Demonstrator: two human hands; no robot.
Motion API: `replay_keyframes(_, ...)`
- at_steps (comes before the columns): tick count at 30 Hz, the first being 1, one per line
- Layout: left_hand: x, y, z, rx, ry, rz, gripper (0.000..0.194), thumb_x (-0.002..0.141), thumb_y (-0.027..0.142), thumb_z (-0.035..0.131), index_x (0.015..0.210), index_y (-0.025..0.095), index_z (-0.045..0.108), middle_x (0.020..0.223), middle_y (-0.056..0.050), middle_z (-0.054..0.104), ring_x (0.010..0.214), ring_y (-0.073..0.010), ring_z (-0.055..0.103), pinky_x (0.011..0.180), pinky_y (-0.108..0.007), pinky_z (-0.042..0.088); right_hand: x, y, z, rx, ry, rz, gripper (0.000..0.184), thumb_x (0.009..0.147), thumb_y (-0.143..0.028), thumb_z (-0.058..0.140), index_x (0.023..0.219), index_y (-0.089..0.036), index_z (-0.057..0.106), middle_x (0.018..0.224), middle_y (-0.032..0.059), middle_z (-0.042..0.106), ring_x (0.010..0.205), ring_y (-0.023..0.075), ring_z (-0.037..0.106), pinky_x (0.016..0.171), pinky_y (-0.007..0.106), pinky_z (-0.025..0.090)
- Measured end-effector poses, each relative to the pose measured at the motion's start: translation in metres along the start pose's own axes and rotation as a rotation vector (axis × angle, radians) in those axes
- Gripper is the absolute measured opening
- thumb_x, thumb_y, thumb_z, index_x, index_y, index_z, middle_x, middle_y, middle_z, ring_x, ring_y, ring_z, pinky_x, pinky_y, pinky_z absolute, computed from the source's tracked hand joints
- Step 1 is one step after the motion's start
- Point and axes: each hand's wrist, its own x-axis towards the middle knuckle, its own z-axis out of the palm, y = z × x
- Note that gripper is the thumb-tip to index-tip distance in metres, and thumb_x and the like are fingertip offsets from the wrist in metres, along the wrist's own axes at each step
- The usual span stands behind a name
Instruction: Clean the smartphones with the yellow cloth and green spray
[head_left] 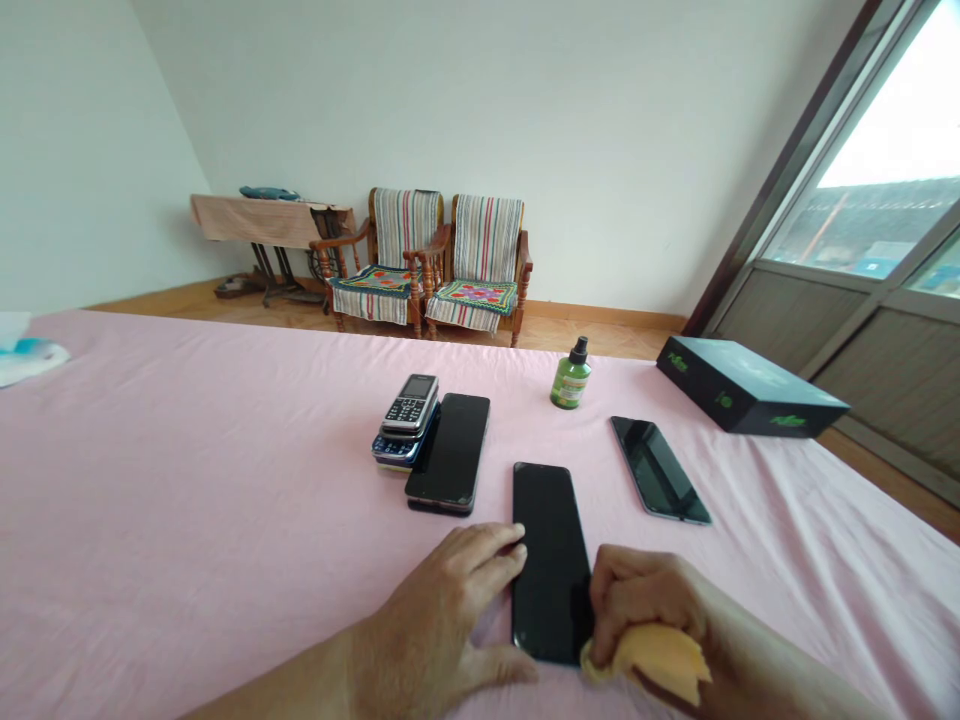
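A black smartphone [550, 555] lies face up on the pink tablecloth [187, 480] in front of me. My left hand [450, 620] rests flat beside it, fingers stretched out and touching its left edge. My right hand [649, 610] is closed around a yellow cloth [664, 660] and presses at the phone's lower right corner.
Farther back lie a stack of black smartphones [452, 452], a pile of small keypad phones [409, 418], another smartphone [658, 469], a green spray bottle [571, 376] and a black box [750, 384]. A tissue pack [22, 355] sits far left. Two wooden chairs [431, 265] stand by the wall.
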Motion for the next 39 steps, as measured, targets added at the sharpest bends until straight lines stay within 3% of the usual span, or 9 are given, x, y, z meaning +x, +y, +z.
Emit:
replay_keyframes(3, 0.001, 0.001, 0.001, 0.003, 0.021, -0.004, 0.069, 0.075, 0.048, 0.076, 0.133, 0.017, 0.055, 0.14, -0.017, 0.051, 0.128, -0.0321, 0.048, 0.106, -0.049, 0.041, 0.007, -0.001, 0.01, 0.005, -0.003, -0.032, 0.024, 0.074, -0.002, 0.058, 0.078, -0.022, 0.07, 0.085, 0.003, 0.064, 0.076, 0.0147, 0.062, 0.066, 0.024, 0.049)
replay_keyframes(12, 0.002, 0.003, 0.0, 0.043, -0.009, -0.009, 0.068, 0.076, 0.046, 0.075, 0.132, 0.014, 0.056, 0.14, -0.017, 0.051, 0.128, -0.0328, 0.048, 0.106, -0.049, 0.041, 0.018, 0.032, 0.012, -0.081, 0.234, 0.057, 0.032, 0.074, 0.003, 0.051, 0.081, -0.021, 0.071, 0.083, 0.003, 0.061, 0.07, 0.0134, 0.059, 0.062, 0.024, 0.043)
replay_keyframes(18, 0.003, 0.005, -0.002, 0.071, -0.033, -0.008, 0.068, 0.078, 0.047, 0.073, 0.134, 0.013, 0.053, 0.142, -0.018, 0.049, 0.129, -0.0325, 0.046, 0.106, -0.048, 0.041, 0.04, 0.041, 0.001, -0.189, 0.351, 0.041, 0.032, 0.07, 0.005, 0.051, 0.077, -0.019, 0.071, 0.079, 0.002, 0.063, 0.069, 0.0131, 0.061, 0.062, 0.024, 0.043)
replay_keyframes(30, 0.002, 0.004, -0.001, 0.053, -0.034, -0.016, 0.071, 0.077, 0.046, 0.075, 0.135, 0.014, 0.052, 0.143, -0.017, 0.048, 0.13, -0.0325, 0.045, 0.108, -0.047, 0.039, 0.083, 0.084, -0.021, -0.313, 0.506, 0.03, 0.033, 0.068, 0.004, 0.05, 0.076, -0.017, 0.073, 0.079, 0.0042, 0.064, 0.073, 0.0163, 0.062, 0.067, 0.027, 0.046)
replay_keyframes(34, 0.001, 0.003, -0.001, 0.051, -0.029, -0.021, 0.072, 0.077, 0.048, 0.074, 0.136, 0.014, 0.052, 0.144, -0.016, 0.047, 0.131, -0.0326, 0.044, 0.109, -0.045, 0.039, 0.079, 0.084, -0.018, -0.304, 0.526, 0.023, 0.029, 0.071, 0.0, 0.052, 0.08, -0.018, 0.074, 0.079, 0.0043, 0.062, 0.071, 0.016, 0.062, 0.065, 0.026, 0.045)
replay_keyframes(39, 0.001, 0.003, -0.001, 0.039, -0.028, -0.021, 0.072, 0.076, 0.049, 0.074, 0.135, 0.015, 0.052, 0.144, -0.016, 0.048, 0.131, -0.0326, 0.045, 0.109, -0.046, 0.039, 0.05, 0.069, 0.0, -0.232, 0.475, 0.011, 0.021, 0.08, -0.011, 0.055, 0.083, -0.018, 0.074, 0.078, 0.0046, 0.06, 0.068, 0.0159, 0.06, 0.062, 0.027, 0.044)
